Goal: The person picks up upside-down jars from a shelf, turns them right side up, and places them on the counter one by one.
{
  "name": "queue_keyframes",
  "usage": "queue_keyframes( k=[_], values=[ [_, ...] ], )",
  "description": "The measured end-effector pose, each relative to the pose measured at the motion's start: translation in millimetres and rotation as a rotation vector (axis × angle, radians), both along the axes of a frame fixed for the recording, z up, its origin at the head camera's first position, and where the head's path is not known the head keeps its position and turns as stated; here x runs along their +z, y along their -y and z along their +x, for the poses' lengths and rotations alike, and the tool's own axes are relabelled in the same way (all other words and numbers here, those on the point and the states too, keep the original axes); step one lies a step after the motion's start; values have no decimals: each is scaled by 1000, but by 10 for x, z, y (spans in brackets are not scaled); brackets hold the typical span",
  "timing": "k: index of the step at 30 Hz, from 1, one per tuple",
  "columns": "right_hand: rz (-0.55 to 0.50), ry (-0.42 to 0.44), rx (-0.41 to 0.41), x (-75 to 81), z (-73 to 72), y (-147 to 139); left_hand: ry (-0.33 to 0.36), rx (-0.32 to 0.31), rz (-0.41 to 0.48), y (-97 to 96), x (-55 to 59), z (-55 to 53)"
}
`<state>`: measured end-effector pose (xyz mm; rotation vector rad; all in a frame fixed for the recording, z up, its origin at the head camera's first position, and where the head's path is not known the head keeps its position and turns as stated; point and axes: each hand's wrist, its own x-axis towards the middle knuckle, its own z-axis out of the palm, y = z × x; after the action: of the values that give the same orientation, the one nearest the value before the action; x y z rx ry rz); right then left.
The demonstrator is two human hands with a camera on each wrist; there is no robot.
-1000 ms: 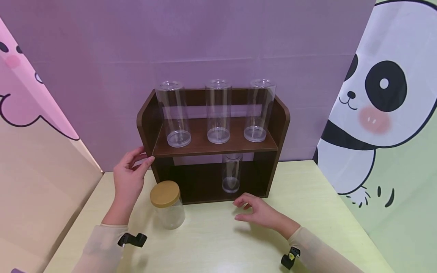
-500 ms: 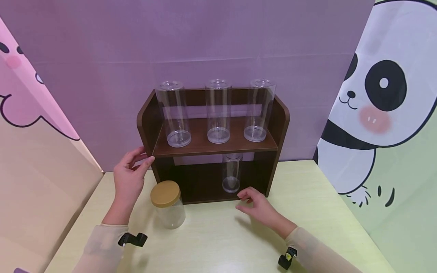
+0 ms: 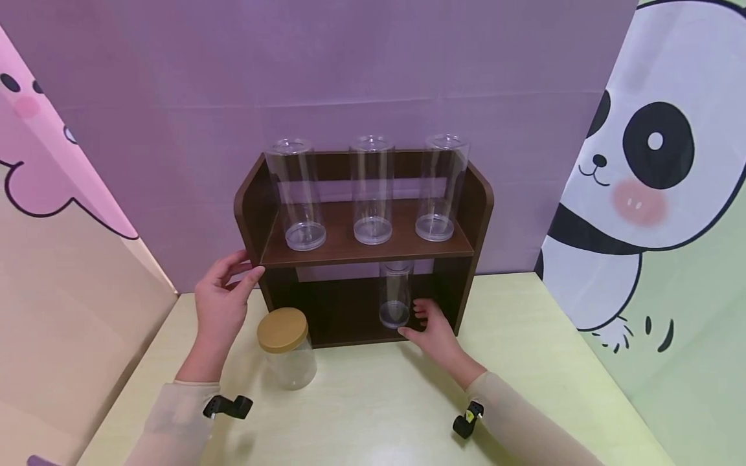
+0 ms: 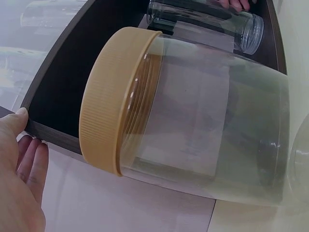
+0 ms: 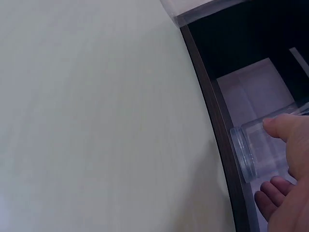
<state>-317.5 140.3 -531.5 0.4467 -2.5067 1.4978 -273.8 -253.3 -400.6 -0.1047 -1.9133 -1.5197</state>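
A dark brown two-tier shelf (image 3: 367, 254) stands against the backdrop. My left hand (image 3: 224, 291) holds its left side panel, thumb at the front edge and fingers along the outside, as the left wrist view also shows. A small clear jar (image 3: 394, 298) stands upright on the lower tier. My right hand (image 3: 434, 333) is at the jar's right front, with the thumb (image 5: 280, 126) in front of it and the fingers on its right, spread apart. Whether they touch the jar I cannot tell. A clear jar with a tan lid (image 3: 283, 330) stands by the shelf's left front corner.
Three tall clear jars, a left one (image 3: 305, 194), a middle one (image 3: 373, 191) and a right one (image 3: 441, 188), stand on the upper tier. The pale table (image 3: 350, 414) extends before the shelf. A purple backdrop (image 3: 175, 129) hangs behind.
My right hand has moved forward from the table in front of the shelf to beside the small jar on the lower tier. My left hand has stayed on the side panel.
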Motion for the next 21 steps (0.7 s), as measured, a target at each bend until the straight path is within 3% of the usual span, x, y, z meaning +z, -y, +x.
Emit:
queue_keyframes(
  k=[10,21],
  values=[
    [-75,47,-5,-29,-151,141,-6,11,-19,6,-26,-18],
    [-154,70,-22,-38,-218,254,7,15,-15,1,-37,-5]
  ],
)
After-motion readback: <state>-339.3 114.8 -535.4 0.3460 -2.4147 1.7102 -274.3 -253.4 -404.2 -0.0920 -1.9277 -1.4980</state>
